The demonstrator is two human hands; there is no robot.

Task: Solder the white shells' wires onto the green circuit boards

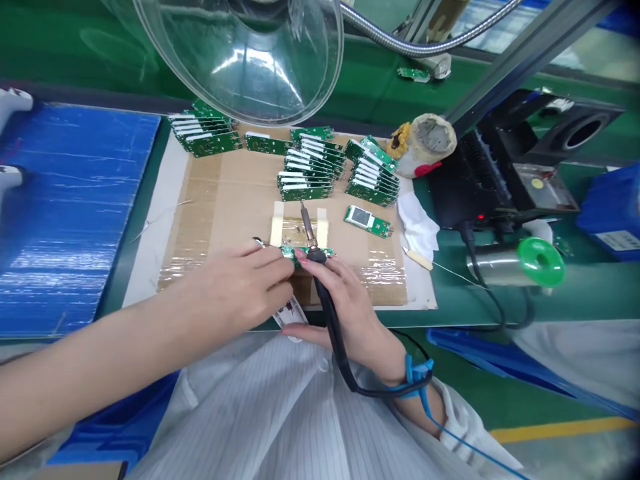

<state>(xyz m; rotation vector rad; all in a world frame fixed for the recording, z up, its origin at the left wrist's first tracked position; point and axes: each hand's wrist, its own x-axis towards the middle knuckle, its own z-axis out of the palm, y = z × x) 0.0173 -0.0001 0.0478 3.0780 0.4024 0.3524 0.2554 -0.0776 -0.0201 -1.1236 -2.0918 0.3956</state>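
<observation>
In my right hand (350,303) rests a soldering iron (309,230), its tip pointing away from me and its black cord running down to the wrist. A blue wrist strap (417,377) circles that wrist. My left hand (250,277) is closed just left of it, at the end of a green circuit board (290,252) partly hidden by the fingers. Below, between both hands, a white plastic casing (291,317) is tilted, with the right thumb against it. Beyond the hands stands a small holder with pale side strips (277,230).
Stacks of green circuit boards (313,163) line the back of the cardboard (235,193). One board with a screen (367,220) lies at right. Near it are a white cloth (417,223), a solder spool (540,262) and a black station (465,173). A magnifier lens (250,73) hangs above.
</observation>
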